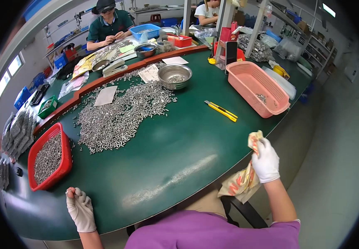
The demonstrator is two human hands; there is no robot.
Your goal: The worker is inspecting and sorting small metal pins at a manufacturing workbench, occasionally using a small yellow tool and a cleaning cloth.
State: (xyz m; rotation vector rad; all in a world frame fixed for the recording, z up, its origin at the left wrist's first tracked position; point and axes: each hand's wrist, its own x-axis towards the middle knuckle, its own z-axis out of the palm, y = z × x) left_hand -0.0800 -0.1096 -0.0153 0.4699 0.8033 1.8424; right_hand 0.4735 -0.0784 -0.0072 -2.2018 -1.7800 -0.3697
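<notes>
My right hand (266, 162), in a white glove, is closed around the gathered top of a tan bag (239, 182) with red-orange print. The bag hangs past the table's near right edge, beside a black chair armrest. My left hand (80, 209), also gloved, rests at the near left of the green table (175, 141). Its fingers are curled together, with a bare fingertip showing; whatever they may hold is hidden. Closest to it is a red basket (67, 155) filled with small metal pins (48, 159). A large heap of similar pins (119, 118) spreads over the table beyond.
A yellow utility knife (222, 111) lies right of the middle. Behind it stand a steel bowl (175, 85) and a pink basket (239, 79), each with some small metal parts. A wooden ledge (82, 92) bounds the far side. Beyond it, a co-worker (109, 25) handles small things.
</notes>
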